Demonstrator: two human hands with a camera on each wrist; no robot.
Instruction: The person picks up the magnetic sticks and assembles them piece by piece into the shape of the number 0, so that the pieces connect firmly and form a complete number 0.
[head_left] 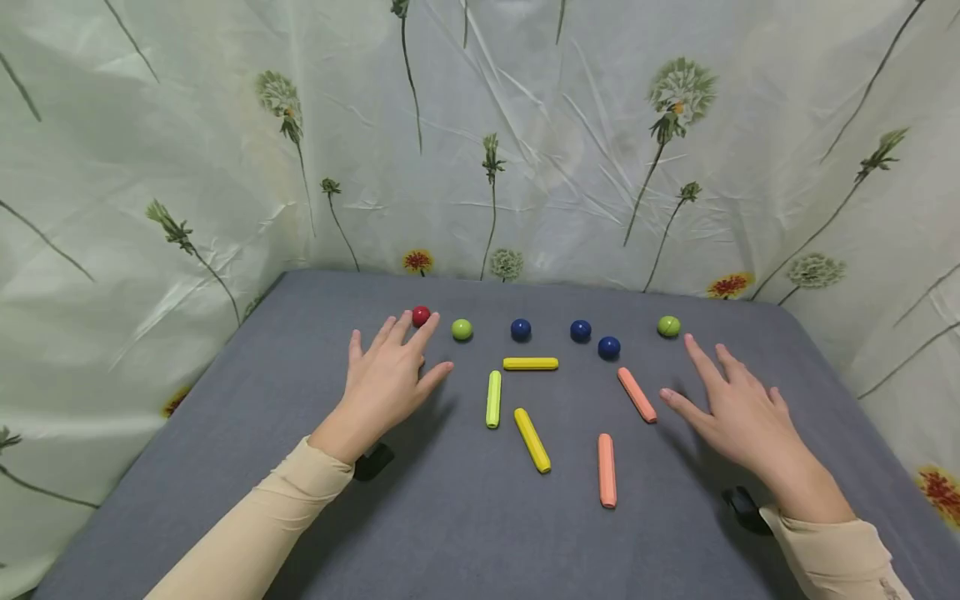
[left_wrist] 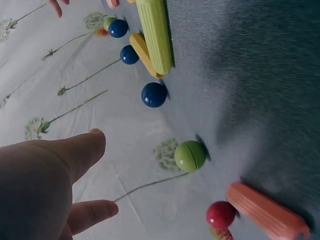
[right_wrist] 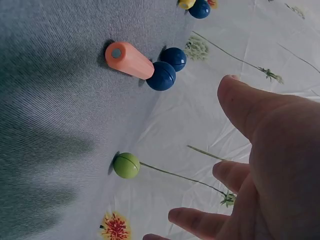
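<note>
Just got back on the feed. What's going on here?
A person's left hand and right hand hover over a gray surface, fingers spread, neither holding anything. The left is near the red ball and a salmon stick; the right is near a green ball and another salmon stick. Between the hands lie three blue balls, two yellow sticks and a yellow-green stick.

The balls (head_left: 521,330) are smooth and glossy; the ribbed sticks (head_left: 532,441) resemble plastic. The tabletop cloth (head_left: 465,533) is matt and woven; the backdrop (head_left: 570,158) is creased, shiny sheeting.
</note>
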